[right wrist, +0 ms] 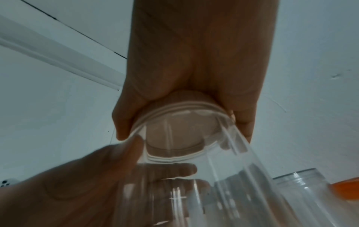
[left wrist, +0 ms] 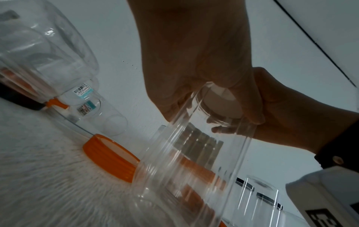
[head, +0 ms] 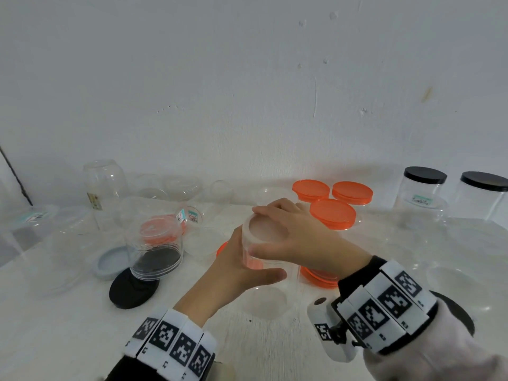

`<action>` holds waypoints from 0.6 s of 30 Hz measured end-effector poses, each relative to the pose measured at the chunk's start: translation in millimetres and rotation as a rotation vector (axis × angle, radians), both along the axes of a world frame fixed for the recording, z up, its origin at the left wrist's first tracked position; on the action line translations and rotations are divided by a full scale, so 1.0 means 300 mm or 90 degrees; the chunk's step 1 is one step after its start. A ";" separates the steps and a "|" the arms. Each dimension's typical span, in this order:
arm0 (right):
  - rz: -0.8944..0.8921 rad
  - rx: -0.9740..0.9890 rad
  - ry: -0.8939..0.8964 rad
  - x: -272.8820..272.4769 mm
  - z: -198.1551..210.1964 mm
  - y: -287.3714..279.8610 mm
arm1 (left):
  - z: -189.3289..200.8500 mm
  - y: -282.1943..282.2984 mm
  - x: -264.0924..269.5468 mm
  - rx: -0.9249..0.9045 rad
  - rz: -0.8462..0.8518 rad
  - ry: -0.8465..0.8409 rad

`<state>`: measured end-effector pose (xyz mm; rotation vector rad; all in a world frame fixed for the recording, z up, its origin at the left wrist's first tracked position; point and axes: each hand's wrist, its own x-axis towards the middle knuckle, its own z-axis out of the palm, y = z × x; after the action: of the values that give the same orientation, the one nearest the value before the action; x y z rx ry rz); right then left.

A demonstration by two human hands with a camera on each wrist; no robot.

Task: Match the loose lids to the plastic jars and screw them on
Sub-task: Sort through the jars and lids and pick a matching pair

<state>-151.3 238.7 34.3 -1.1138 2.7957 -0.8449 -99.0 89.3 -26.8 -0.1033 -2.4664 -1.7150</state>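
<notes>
Fingers (head: 268,209) of the right hand (head: 299,237) curled round the clear lid (head: 261,229) atop the jar (head: 270,276), itself gripped lower down by the left hand (head: 233,268); keeping that lid level while twisting probably spared crossed threads.

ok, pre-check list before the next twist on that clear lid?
1. Left hand grips clear jar body: ok.
2. Right hand fingers curled round clear lid: ok.
3. Lid sits level on jar mouth: looks ok in the right wrist view.
4. Threads engaged: cannot tell.
5. Lid fully tight: cannot tell.
6. Room to turn beside the orange lids: ok.
</notes>
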 end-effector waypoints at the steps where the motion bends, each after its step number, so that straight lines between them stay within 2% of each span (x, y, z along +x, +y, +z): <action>1: -0.001 -0.019 -0.006 -0.002 -0.004 0.001 | -0.003 -0.001 -0.002 -0.001 0.004 -0.001; 14: 0.010 -0.183 -0.026 -0.015 -0.075 0.007 | -0.031 -0.003 0.000 0.021 0.041 0.006; 18: 0.069 -0.218 -0.060 -0.007 -0.094 0.054 | -0.037 -0.008 0.007 0.066 0.025 -0.011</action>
<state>-153.3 255.0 6.1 -1.2142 2.5489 -1.3617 -96.9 86.8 -37.9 -0.0307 -2.3694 -1.8304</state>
